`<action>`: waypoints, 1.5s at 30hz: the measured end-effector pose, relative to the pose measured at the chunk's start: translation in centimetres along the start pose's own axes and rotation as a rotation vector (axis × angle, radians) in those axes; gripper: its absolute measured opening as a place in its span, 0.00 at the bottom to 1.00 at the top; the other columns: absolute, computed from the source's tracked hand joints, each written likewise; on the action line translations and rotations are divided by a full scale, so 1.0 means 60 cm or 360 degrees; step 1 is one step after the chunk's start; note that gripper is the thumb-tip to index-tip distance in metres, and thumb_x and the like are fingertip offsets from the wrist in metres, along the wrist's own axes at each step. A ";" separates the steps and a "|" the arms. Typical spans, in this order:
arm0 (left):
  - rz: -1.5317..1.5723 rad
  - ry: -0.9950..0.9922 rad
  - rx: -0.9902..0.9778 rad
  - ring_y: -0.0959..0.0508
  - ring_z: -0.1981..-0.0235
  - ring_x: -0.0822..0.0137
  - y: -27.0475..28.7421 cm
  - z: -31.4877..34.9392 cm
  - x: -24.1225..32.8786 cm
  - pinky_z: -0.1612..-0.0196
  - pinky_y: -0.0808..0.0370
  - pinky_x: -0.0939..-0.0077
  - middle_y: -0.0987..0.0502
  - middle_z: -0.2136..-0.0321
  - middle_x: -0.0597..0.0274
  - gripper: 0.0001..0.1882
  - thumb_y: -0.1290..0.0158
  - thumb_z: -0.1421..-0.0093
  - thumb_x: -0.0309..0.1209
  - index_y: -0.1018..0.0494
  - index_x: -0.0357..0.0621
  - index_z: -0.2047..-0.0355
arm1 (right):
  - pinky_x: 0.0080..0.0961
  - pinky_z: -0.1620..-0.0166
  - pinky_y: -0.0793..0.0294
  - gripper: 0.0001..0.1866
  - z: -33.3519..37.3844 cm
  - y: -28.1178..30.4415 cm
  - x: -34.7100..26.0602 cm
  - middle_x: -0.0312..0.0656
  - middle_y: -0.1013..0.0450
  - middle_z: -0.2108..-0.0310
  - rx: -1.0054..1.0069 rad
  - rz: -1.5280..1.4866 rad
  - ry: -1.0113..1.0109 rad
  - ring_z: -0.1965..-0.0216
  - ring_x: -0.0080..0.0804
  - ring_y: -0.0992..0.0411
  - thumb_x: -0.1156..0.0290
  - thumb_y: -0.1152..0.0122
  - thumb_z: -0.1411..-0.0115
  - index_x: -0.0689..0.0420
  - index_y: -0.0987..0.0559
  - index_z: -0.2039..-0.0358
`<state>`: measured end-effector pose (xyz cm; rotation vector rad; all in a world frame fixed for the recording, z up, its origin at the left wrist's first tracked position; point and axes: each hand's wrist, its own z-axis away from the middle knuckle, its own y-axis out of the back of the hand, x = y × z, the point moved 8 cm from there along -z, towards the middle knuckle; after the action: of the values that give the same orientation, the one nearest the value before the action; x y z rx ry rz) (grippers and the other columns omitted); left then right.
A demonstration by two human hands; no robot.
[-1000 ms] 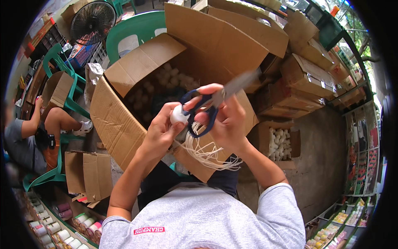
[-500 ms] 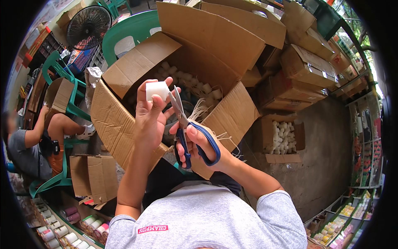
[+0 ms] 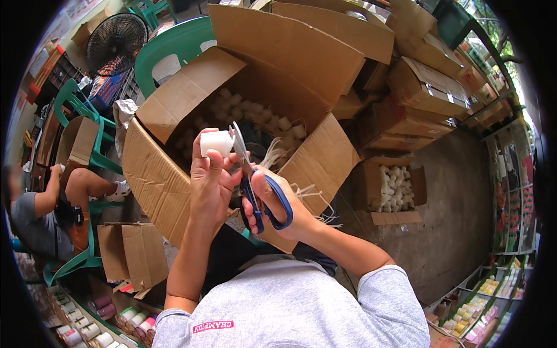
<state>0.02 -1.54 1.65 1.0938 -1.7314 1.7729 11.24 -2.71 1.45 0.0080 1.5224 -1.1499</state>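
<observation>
A white cylinder (image 3: pixel 216 144), toward ten o'clock in the view, is held in the left hand's (image 3: pixel 210 180) grip. The right hand's (image 3: pixel 297 213) grip is closed round the scissors (image 3: pixel 245 165); their blades are aimed near twelve, beside the cylinder's end. White pieces (image 3: pixel 395 187) are heaped in a box (image 3: pixel 396 218) at three o'clock.
</observation>
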 end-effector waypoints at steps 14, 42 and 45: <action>-0.0780 0.0098 0.0242 0.47 0.85 0.89 0.043 -0.006 -0.019 0.86 0.53 0.91 0.28 0.72 0.72 0.21 0.40 0.39 0.41 0.31 0.47 0.50 | 0.41 0.54 0.24 0.15 -0.142 0.138 -0.083 0.53 0.21 0.64 0.0287 0.2634 0.0143 0.59 0.49 0.23 0.64 0.47 0.39 0.63 0.18 0.65; -0.0750 -0.0041 -0.0032 0.27 0.81 0.74 0.044 -0.041 0.028 0.72 0.28 0.85 0.24 0.75 0.61 0.11 0.54 0.31 0.31 0.32 0.39 0.52 | 0.22 0.61 0.22 0.13 0.074 0.275 -0.288 0.46 0.22 0.62 0.0832 0.1078 0.0825 0.65 0.27 0.24 0.74 0.47 0.37 0.64 0.21 0.55; -0.0340 -0.0321 0.0110 0.34 0.86 0.78 0.103 -0.057 0.087 0.78 0.32 0.87 0.28 0.77 0.63 0.09 0.55 0.30 0.30 0.32 0.41 0.53 | 0.26 0.61 0.23 0.11 -0.098 0.137 -0.232 0.42 0.22 0.64 0.0151 0.1982 0.0531 0.65 0.28 0.24 0.74 0.44 0.40 0.60 0.20 0.57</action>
<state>-8.66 -0.16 2.09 1.4728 -1.6033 1.6482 16.17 13.17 5.86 1.0980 1.3332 -0.1937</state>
